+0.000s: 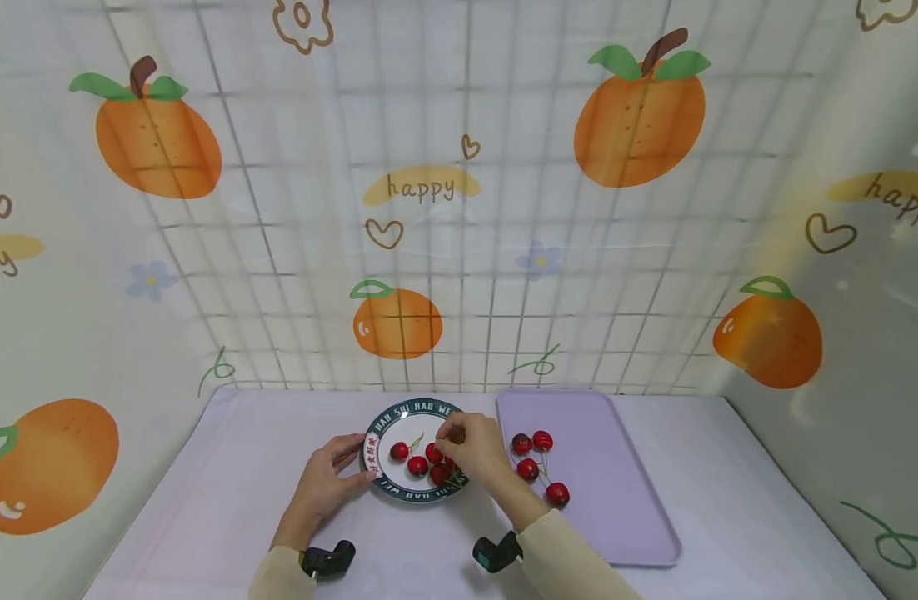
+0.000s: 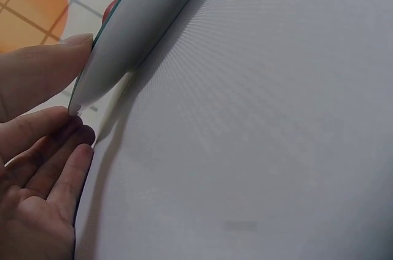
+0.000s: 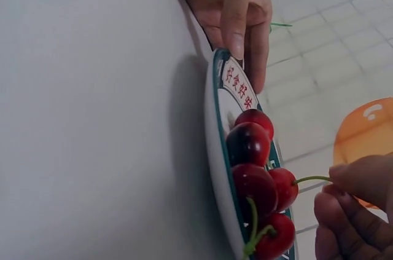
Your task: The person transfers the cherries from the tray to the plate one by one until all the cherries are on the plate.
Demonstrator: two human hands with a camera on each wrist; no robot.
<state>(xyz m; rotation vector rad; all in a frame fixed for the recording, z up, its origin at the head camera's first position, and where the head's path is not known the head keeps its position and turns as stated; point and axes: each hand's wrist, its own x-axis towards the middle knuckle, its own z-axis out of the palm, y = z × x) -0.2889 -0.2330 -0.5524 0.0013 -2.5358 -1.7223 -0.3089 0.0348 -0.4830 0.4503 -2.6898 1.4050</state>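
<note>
A round plate (image 1: 408, 495) with a dark green lettered rim lies on the table, several red cherries (image 1: 417, 466) gathered on it. My left hand (image 1: 326, 477) holds the plate's left edge, thumb on the rim and fingertips just under it in the left wrist view. Over the plate's right side, my right hand (image 1: 476, 448) pinches a thin green stem (image 3: 313, 178) between thumb and forefinger. That stem leads to a red cherry (image 3: 285, 190), which sits among the others at plate level. Part of the plate's right rim is hidden behind the right hand.
To the right of the plate lies a lilac tray (image 1: 609, 483), bearing several more cherries (image 1: 528, 470) near its left edge. The white-covered table (image 1: 212, 500) ends at a hanging sheet (image 1: 504, 333) printed with oranges, in front of a wire grid.
</note>
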